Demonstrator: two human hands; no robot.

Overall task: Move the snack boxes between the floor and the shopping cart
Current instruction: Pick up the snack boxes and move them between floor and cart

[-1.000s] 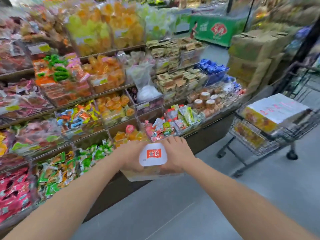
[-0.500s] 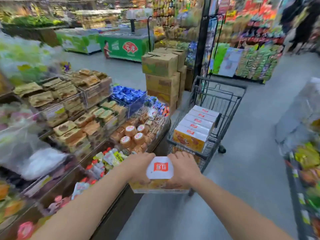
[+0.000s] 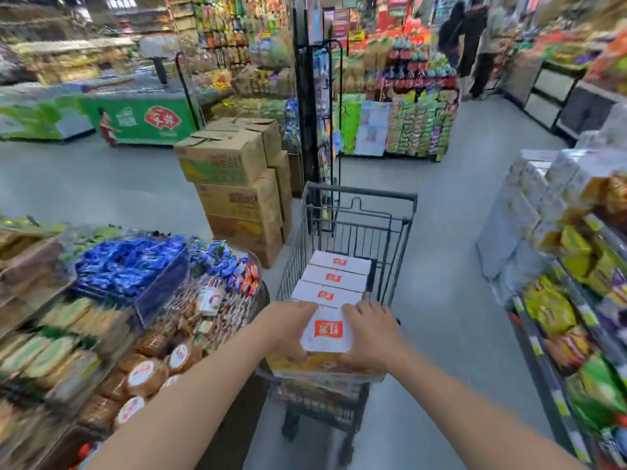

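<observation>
Both hands, left hand (image 3: 288,329) and right hand (image 3: 371,335), clamp their fingers on a snack box (image 3: 327,330) (white top, red logo) over the shopping cart (image 3: 359,205), beside three stacked boxes (image 3: 334,278).

The shopping cart (image 3: 359,225) stands straight ahead of me, with three snack boxes (image 3: 334,278) lined up inside it. My hands (image 3: 291,329) hold another box (image 3: 327,330) over its near end. Stacked cartons (image 3: 234,184) sit beyond on the left, shelves (image 3: 576,300) on my right.
</observation>
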